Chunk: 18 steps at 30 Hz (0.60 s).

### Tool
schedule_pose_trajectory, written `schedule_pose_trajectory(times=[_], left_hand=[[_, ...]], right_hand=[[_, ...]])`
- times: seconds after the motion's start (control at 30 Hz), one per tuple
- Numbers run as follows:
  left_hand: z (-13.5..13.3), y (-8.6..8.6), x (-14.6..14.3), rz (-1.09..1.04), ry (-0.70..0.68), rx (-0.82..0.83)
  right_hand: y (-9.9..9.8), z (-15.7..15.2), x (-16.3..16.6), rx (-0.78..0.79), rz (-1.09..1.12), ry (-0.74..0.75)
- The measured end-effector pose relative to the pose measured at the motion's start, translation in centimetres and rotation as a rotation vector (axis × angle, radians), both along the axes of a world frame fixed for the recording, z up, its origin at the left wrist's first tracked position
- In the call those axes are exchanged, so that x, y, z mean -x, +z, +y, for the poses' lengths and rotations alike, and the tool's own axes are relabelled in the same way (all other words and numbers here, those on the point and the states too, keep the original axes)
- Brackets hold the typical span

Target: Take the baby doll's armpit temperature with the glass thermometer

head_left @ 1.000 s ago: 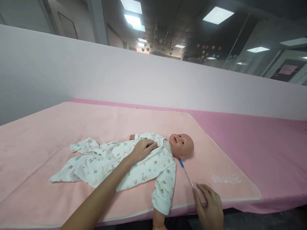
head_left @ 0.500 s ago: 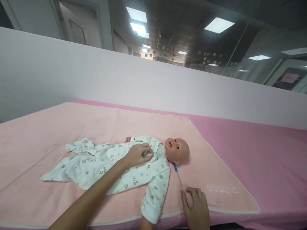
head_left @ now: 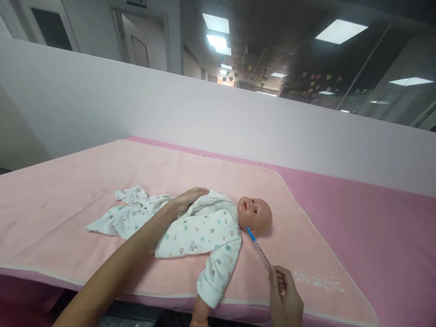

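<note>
A baby doll (head_left: 256, 214) lies on its back, its head to the right, dressed in a white patterned romper (head_left: 190, 238). My left hand (head_left: 192, 198) is closed on the romper's front flap at the chest, and the flap is drawn back so the plain white inside shows. The fingertips are partly hidden. Between the thumb and fingers of my right hand (head_left: 284, 290) is a thin thermometer (head_left: 260, 250), its blue end pointing up toward the doll's cheek and neck. From this view I cannot tell whether the blue end touches the doll.
Under the doll spreads a peach blanket (head_left: 85, 181) with white edging, over a pink sheet (head_left: 368, 218). A low white wall (head_left: 221, 118) runs along the far side, with glass above it. The near table edge slants below my arms.
My left hand has moved the romper's front flap away, opening the chest. My right hand has lifted the thermometer off the blanket, tilting it. The view has shifted slightly left.
</note>
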State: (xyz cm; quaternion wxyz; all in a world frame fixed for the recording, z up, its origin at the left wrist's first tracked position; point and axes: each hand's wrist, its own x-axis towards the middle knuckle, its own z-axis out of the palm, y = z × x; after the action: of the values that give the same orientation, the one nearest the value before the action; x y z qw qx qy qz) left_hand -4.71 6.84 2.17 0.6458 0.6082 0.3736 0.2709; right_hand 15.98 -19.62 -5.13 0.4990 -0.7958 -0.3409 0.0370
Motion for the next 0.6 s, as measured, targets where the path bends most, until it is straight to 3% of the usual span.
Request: schedule_pose_trajectory(times=[0.17,0.33,0.47,0.6], left_hand=[[2.7,3.9,-0.5,0.122,-0.263,-0.179],[4.3,8.0,-2.3,0.348,-0.454,-0.413],[4.9,10.0,-3.5,0.511,-0.495,-0.478],[4.9,10.8,-4.1,0.595,-0.480,-0.484]], right_hand=[[4.4,2.5,0.6,-0.078,-0.105,0.173],[8.0,8.9,2.3,-0.030,-0.420,0.449],[9.3,13.5,3.1,0.126,-0.713,0.447],[9.7,16.2,3.3,0.314,-0.836,0.461]])
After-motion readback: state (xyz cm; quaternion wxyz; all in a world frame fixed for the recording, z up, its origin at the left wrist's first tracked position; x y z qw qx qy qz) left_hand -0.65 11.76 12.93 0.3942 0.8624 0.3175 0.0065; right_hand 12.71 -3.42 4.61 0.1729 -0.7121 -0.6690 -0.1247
